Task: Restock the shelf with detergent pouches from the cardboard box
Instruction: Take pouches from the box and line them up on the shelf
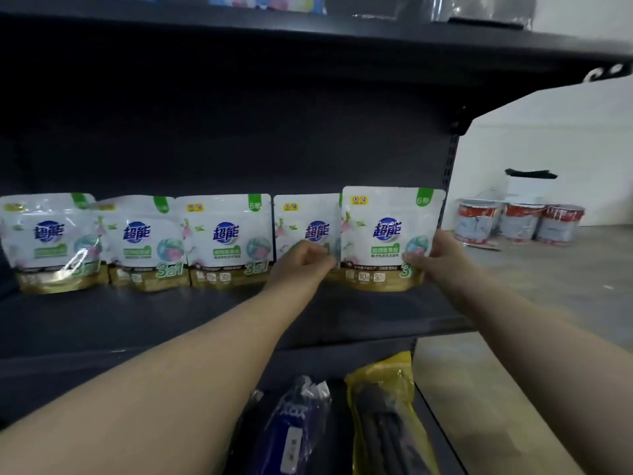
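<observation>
Several white detergent pouches with blue logos and gold bottoms stand in a row on the dark shelf point(171, 317). The rightmost pouch point(387, 234) stands upright near the shelf's right end, in front of its neighbour point(308, 217). My right hand point(442, 258) grips this pouch's lower right edge. My left hand point(303, 264) pinches its lower left edge, fingers curled. Three more pouches point(226, 238) stand to the left. The cardboard box is out of view.
A lower shelf holds packaged items, one in blue-purple wrap point(294, 423) and one in yellow wrap point(383, 406). Three paint cans point(520, 221) sit on the concrete floor at the right. The upper shelf board point(308, 39) hangs overhead.
</observation>
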Demonstrator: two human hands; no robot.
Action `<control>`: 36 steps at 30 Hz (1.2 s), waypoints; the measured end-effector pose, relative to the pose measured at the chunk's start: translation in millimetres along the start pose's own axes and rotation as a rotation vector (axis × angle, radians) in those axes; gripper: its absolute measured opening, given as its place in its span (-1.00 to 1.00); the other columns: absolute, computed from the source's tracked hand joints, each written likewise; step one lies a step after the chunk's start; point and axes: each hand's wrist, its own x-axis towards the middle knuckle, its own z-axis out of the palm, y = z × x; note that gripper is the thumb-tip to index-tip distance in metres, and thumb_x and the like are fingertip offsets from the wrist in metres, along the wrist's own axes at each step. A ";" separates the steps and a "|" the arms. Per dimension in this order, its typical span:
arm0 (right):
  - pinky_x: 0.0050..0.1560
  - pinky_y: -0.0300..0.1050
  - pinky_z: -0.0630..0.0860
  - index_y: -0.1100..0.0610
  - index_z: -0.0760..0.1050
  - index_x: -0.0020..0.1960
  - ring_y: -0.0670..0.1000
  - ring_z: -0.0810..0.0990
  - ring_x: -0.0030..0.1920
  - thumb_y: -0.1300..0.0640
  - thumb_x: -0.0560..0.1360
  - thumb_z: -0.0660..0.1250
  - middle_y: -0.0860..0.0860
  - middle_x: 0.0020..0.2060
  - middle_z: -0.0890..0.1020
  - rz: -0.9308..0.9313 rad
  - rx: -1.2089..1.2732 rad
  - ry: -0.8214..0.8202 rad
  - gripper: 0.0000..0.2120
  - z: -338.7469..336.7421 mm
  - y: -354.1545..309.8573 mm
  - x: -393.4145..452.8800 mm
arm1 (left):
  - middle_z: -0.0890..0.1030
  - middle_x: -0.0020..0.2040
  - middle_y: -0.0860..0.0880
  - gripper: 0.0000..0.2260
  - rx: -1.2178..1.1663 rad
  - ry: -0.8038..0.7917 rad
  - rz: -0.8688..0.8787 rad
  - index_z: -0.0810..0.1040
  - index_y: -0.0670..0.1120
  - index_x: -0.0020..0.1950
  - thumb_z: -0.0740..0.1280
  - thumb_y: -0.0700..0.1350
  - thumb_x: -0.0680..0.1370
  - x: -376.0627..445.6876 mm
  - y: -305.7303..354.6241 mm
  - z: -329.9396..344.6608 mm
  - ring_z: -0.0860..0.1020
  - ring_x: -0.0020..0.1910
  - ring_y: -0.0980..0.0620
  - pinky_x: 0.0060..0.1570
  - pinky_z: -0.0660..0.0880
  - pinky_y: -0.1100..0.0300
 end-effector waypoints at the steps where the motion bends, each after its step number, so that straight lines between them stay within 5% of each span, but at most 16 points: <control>1: 0.12 0.21 0.62 0.10 0.47 0.18 0.15 0.68 0.08 0.26 0.52 0.41 0.11 0.10 0.68 0.034 0.004 0.010 -0.72 -3.5 9.0 5.2 | 0.62 0.01 0.11 -0.85 0.022 -0.031 -0.022 0.59 0.09 0.06 0.38 0.04 0.51 1.6 -9.3 6.6 0.58 0.00 0.11 -0.05 0.50 0.17; 9: 0.18 0.00 0.57 0.08 0.41 0.32 0.03 0.63 0.14 0.35 0.47 0.42 0.01 0.12 0.66 0.042 -0.063 -0.028 -0.52 10.1 47.5 30.7 | 0.57 0.09 0.13 -0.77 0.179 -0.110 -0.004 0.51 0.08 0.16 0.40 -0.01 0.52 14.6 -36.5 39.4 0.52 0.09 0.12 0.06 0.43 0.20; 17: 0.20 0.12 0.57 0.11 0.34 0.24 0.08 0.60 0.15 0.38 0.48 0.39 0.07 0.15 0.61 0.076 -0.103 0.015 -0.57 -1.4 55.5 58.4 | 0.54 0.20 0.25 -0.62 0.294 -0.116 0.006 0.44 0.21 0.29 0.35 0.06 0.49 19.5 -40.0 44.3 0.54 0.15 0.12 0.18 0.51 0.06; 22: 0.20 0.22 0.57 -0.10 0.36 0.07 0.10 0.63 0.13 0.34 0.42 0.38 0.03 0.10 0.65 0.067 -0.112 0.081 -0.58 -2.7 68.5 69.3 | 0.54 0.23 0.27 -0.57 0.352 -0.106 0.020 0.41 0.25 0.32 0.33 0.06 0.45 19.9 -41.0 46.7 0.55 0.13 0.11 0.16 0.49 0.09; 32: 0.15 0.07 0.55 0.06 0.36 0.20 0.09 0.59 0.12 0.33 0.45 0.30 -0.02 0.05 0.61 0.054 -0.160 0.185 -0.62 3.3 65.1 63.9 | 0.52 0.24 0.25 -0.53 0.289 -0.113 0.020 0.38 0.28 0.35 0.32 0.08 0.45 18.5 -44.8 44.6 0.54 0.14 0.10 0.17 0.51 0.03; 36: 0.14 0.05 0.54 0.06 0.34 0.24 0.06 0.59 0.12 0.21 0.45 0.41 -0.03 0.07 0.60 0.050 -0.133 0.167 -0.57 4.1 63.2 62.0 | 0.52 0.21 0.24 -0.53 0.288 -0.111 0.019 0.37 0.28 0.37 0.32 0.08 0.45 19.6 -46.3 45.4 0.53 0.14 0.10 0.16 0.51 0.05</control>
